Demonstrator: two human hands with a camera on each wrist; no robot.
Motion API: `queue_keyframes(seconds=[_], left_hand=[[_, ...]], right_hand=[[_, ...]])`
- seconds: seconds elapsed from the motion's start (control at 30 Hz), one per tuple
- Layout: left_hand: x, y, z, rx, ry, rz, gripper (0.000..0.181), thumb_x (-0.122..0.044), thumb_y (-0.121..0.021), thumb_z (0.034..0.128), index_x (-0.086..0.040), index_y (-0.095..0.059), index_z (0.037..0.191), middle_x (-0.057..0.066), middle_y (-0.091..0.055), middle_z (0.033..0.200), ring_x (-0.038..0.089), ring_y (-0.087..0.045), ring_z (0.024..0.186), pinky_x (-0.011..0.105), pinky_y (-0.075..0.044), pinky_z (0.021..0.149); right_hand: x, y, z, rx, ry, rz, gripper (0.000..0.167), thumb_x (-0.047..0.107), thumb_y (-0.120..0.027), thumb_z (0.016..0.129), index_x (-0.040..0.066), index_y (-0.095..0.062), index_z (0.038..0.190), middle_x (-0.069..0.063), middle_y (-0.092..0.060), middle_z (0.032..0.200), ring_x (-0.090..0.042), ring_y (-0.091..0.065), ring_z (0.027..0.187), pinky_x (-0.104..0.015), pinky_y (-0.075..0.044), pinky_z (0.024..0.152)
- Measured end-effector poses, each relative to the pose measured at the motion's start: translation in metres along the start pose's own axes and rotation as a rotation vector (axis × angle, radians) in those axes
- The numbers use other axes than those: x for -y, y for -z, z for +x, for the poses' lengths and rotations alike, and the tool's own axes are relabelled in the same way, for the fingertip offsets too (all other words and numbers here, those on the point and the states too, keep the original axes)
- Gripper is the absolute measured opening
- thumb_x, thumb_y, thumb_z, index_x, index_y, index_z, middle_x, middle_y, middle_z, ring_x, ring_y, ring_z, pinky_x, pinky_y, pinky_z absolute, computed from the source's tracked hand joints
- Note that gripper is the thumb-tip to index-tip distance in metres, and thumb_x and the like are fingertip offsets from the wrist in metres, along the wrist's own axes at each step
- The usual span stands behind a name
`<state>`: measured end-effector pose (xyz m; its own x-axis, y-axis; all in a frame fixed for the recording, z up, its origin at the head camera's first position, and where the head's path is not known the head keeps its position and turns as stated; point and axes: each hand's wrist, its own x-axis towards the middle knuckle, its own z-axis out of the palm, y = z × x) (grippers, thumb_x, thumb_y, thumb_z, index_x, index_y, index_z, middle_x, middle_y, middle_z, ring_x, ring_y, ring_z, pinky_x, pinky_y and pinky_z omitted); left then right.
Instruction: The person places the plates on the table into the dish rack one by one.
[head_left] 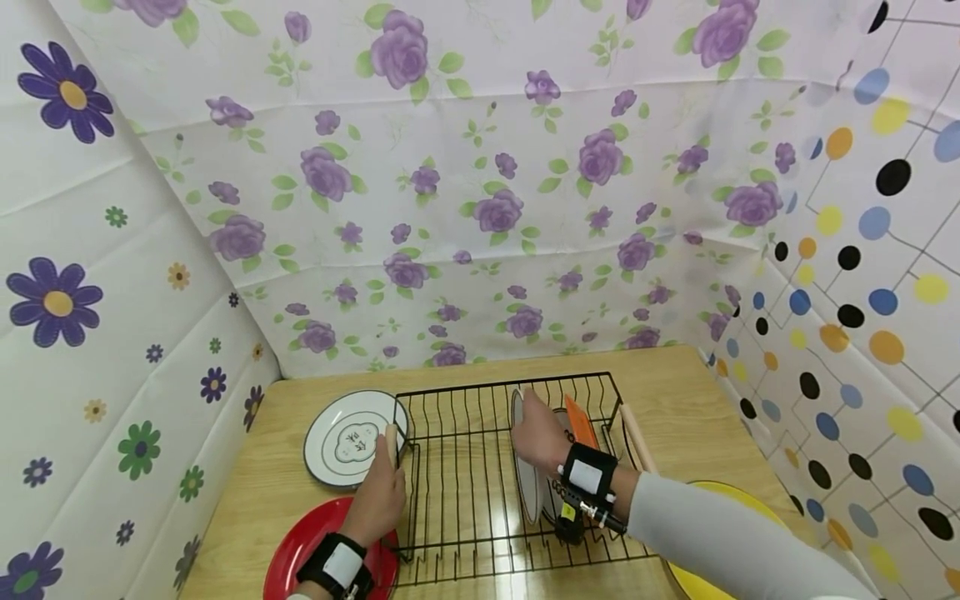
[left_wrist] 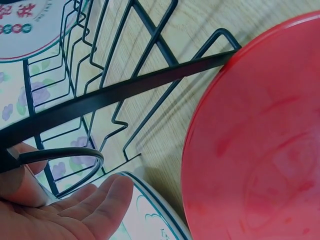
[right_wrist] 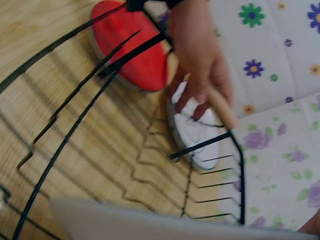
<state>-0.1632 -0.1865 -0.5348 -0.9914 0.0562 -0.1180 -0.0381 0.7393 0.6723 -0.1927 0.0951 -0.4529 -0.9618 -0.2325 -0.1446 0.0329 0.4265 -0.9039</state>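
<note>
A black wire rack (head_left: 453, 433) stands on the table. My left hand (head_left: 378, 496) grips the wooden handle (right_wrist: 221, 106) at its left end, fingers around it in the right wrist view; the left wrist view shows that hand (left_wrist: 95, 210) beside the wires. Further right, my right hand (head_left: 540, 433) pinches the top edge of a plate (head_left: 528, 492) standing upright in the rack. Another plate (head_left: 553, 502) stands just right of it, partly hidden by my hand and wrist, beside an orange object (head_left: 580, 421). The held plate (right_wrist: 150, 222) also shows blurred, low in the right wrist view.
A white patterned plate (head_left: 330, 446) lies at the rack's left, partly behind my left hand. Nearer is a red plate (head_left: 300, 550); a yellow plate (head_left: 693, 581) lies on the right beneath my forearm. Flowered and dotted cloths (head_left: 465, 208) hang around the table (head_left: 675, 400).
</note>
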Motion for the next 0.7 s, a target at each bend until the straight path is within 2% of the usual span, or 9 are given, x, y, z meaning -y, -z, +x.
queue_keyframes(seconds=[0.07,0.13,0.2,0.3,0.4,0.47,0.53,0.57,0.7], left_hand=[[0.0,0.0,0.0,-0.001,-0.003,0.001,0.071,-0.008,-0.036,0.1103,0.008,0.009,0.163,0.036,-0.008,0.169,0.051,-0.041,0.145,0.047,-0.05,0.09],[0.0,0.0,0.0,-0.001,-0.003,-0.001,0.071,-0.009,-0.036,0.1105,0.008,0.009,0.163,0.036,-0.007,0.17,0.051,-0.037,0.148,0.047,-0.049,0.092],[-0.001,0.0,-0.001,-0.003,0.004,-0.005,0.071,-0.009,-0.036,0.1104,0.007,0.009,0.163,0.036,-0.009,0.169,0.05,-0.044,0.143,0.046,-0.05,0.088],[-0.002,0.0,-0.001,-0.002,-0.005,-0.007,0.071,-0.009,-0.036,0.1106,0.008,0.009,0.163,0.036,-0.008,0.169,0.051,-0.039,0.147,0.045,-0.049,0.09],[-0.002,-0.001,-0.002,-0.014,-0.02,-0.007,0.071,-0.008,-0.037,0.1103,0.009,0.008,0.163,0.038,-0.011,0.168,0.05,-0.046,0.141,0.044,-0.049,0.086],[-0.002,-0.001,-0.002,-0.018,-0.024,-0.009,0.071,-0.008,-0.037,0.1103,0.008,0.007,0.163,0.038,-0.013,0.168,0.048,-0.052,0.134,0.042,-0.05,0.083],[-0.001,-0.002,-0.002,-0.019,-0.014,-0.014,0.071,-0.008,-0.037,0.1102,0.008,0.008,0.163,0.039,-0.015,0.167,0.044,-0.057,0.122,0.039,-0.05,0.075],[-0.001,-0.001,-0.002,-0.02,-0.012,-0.012,0.071,-0.008,-0.037,0.1101,0.008,0.007,0.163,0.039,-0.016,0.167,0.045,-0.056,0.125,0.04,-0.051,0.077],[-0.002,0.0,-0.001,-0.01,0.002,-0.003,0.071,-0.007,-0.037,0.1095,0.009,0.007,0.163,0.038,-0.013,0.167,0.05,-0.045,0.143,0.048,-0.051,0.093]], right_hand=[[-0.004,-0.003,0.0,0.01,0.013,-0.007,0.08,-0.017,-0.039,0.093,-0.012,0.001,0.162,-0.049,-0.055,0.122,-0.012,-0.018,0.048,-0.03,-0.021,0.05],[-0.008,-0.005,0.001,0.024,0.025,-0.011,0.08,-0.017,-0.039,0.093,-0.012,0.001,0.162,-0.051,-0.043,0.139,-0.012,-0.018,0.048,-0.031,-0.022,0.05],[-0.01,-0.006,0.002,0.03,0.026,-0.014,0.081,-0.018,-0.039,0.091,-0.011,0.0,0.163,-0.051,-0.041,0.142,-0.012,-0.016,0.049,-0.031,-0.021,0.05],[-0.013,-0.007,0.004,0.021,0.019,-0.036,0.082,-0.018,-0.039,0.09,-0.008,-0.004,0.164,-0.05,-0.047,0.136,-0.012,-0.016,0.049,-0.03,-0.022,0.049],[-0.013,-0.005,0.005,0.003,0.026,-0.056,0.08,-0.017,-0.04,0.09,-0.01,-0.009,0.163,-0.048,-0.05,0.134,-0.013,-0.017,0.05,-0.031,-0.022,0.05],[-0.014,-0.003,0.005,-0.004,0.031,-0.055,0.079,-0.016,-0.04,0.089,-0.011,-0.012,0.163,-0.041,-0.03,0.161,-0.014,-0.018,0.051,-0.032,-0.023,0.051],[-0.013,-0.002,0.005,0.004,0.03,-0.042,0.079,-0.016,-0.04,0.088,-0.011,-0.012,0.163,-0.036,-0.018,0.168,-0.014,-0.018,0.051,-0.033,-0.023,0.052],[-0.013,-0.002,0.005,0.017,0.023,-0.028,0.08,-0.015,-0.04,0.088,-0.01,-0.012,0.163,-0.039,-0.03,0.162,-0.014,-0.018,0.051,-0.033,-0.022,0.052],[-0.012,-0.002,0.004,0.056,-0.006,0.01,0.084,-0.012,-0.044,0.088,-0.008,-0.007,0.164,-0.038,-0.028,0.163,-0.016,-0.022,0.053,-0.034,-0.025,0.054]])
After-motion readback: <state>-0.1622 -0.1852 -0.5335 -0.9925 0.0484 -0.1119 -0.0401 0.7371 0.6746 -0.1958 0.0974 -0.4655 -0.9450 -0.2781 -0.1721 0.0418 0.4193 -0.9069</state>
